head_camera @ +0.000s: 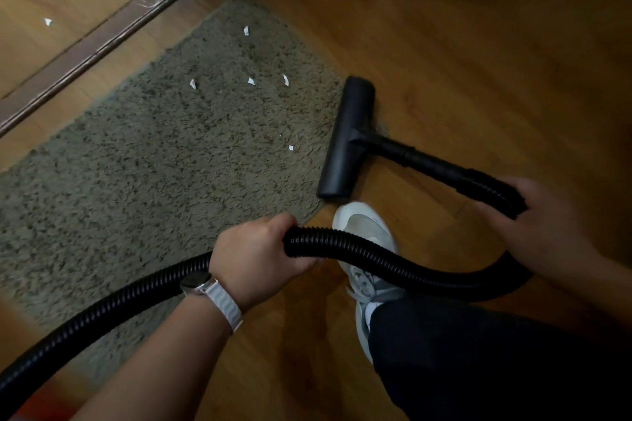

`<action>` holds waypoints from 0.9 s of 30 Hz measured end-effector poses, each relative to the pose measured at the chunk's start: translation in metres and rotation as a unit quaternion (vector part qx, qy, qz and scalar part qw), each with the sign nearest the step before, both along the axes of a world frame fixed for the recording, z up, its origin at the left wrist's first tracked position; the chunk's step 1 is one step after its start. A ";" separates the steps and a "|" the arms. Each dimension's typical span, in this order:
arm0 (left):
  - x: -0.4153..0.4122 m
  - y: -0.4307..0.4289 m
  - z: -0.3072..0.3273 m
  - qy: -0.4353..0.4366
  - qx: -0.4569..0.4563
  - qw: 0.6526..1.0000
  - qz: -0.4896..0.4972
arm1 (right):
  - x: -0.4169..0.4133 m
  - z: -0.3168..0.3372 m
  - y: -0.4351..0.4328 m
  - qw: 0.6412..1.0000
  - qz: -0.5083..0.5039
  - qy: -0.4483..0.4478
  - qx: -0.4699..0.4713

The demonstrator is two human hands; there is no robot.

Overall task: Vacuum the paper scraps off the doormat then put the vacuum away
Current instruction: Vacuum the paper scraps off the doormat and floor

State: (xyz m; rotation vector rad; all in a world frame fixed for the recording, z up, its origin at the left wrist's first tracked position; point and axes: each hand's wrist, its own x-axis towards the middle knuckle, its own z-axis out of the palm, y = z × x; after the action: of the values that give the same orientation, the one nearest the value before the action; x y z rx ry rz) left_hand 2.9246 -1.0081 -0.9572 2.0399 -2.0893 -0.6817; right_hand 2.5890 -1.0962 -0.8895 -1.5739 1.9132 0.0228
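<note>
Wood floor (478, 61), grey mat (154, 147) centre left, black hose (393, 260) looping along the bottom, nozzle (345, 140) at the mat's right edge, left hand (263, 256) curled round the hose lower centre, right hand (533, 225) gripping it at right, white scraps (251, 80) on the mat's upper part

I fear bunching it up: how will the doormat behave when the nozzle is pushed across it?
The doormat lies flat on smooth wood floor, nothing visibly pinning it, so it may slide or ripple under the nozzle. Its shaggy pile looks soft, so it is probably floppy, not stiff. That pile might cling to the paper scraps.
</note>
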 end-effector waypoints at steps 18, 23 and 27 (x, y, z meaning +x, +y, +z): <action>0.002 0.000 0.005 -0.002 -0.026 1.000 -0.013 | 0.000 -0.009 0.023 0.991 0.083 0.045 0.096; 0.003 0.001 0.005 -0.001 -0.022 1.000 -0.019 | 0.002 -0.018 0.015 0.991 0.102 0.028 0.079; 0.005 0.000 0.005 -0.005 -0.017 1.000 -0.018 | 0.008 -0.021 0.006 0.992 0.111 0.012 0.053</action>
State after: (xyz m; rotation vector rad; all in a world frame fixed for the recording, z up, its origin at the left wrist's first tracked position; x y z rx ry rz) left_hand 2.9297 -1.0081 -0.9521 1.9963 -2.1330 -0.6379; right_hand 2.5969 -1.0897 -0.9101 -1.7125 1.7167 0.2351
